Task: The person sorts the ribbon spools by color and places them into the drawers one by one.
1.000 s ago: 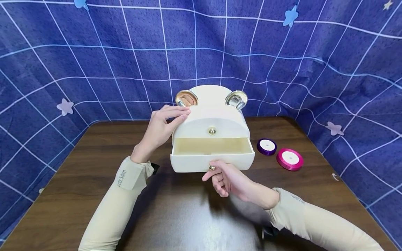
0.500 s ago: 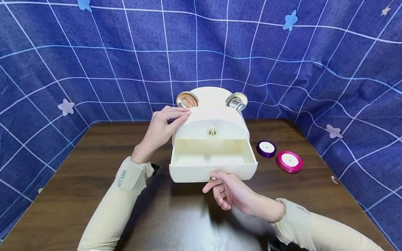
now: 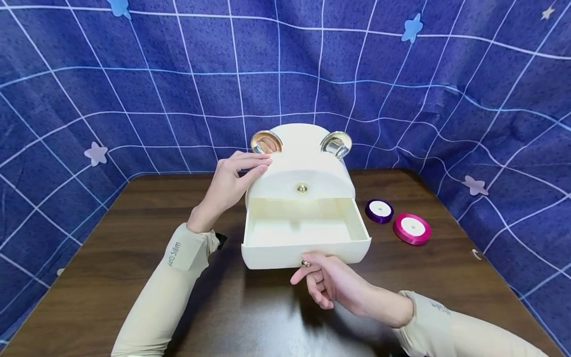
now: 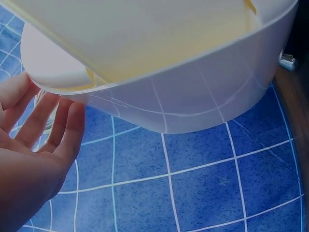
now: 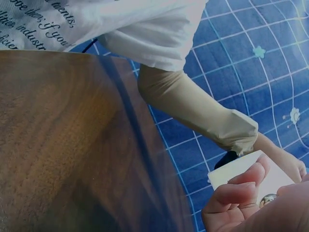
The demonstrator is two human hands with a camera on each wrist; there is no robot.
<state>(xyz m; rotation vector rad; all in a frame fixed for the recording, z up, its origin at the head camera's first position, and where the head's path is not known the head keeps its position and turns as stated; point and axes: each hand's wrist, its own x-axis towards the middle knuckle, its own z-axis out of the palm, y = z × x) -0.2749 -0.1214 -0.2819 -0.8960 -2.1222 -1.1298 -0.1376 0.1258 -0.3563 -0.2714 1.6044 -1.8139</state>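
On wooden table (image 3: 147, 218), viewed from my remote post, white box (image 3: 296, 166) stands toward far edge, drawer (image 3: 276, 255) well out in front. Left hand (image 3: 233, 174), fingers loosely extended, rests on box's left shoulder. Right hand (image 3: 336, 285) pinches lower knob (image 3: 306, 263) between thumb and index finger. I judge slow, level pull best, box braced, lest drawer tip. At right, pink spool (image 3: 412, 227), then purple spool (image 3: 379, 210), seemingly outside drawer's path.

A dark brown wood-grain desk (image 3: 111, 238), its near middle glossy with pale reflected light, stands against rumpled blue cloth (image 3: 178, 89) crossed by white and light-blue lines, with scattered stars (image 3: 412, 28), at far, left and right.
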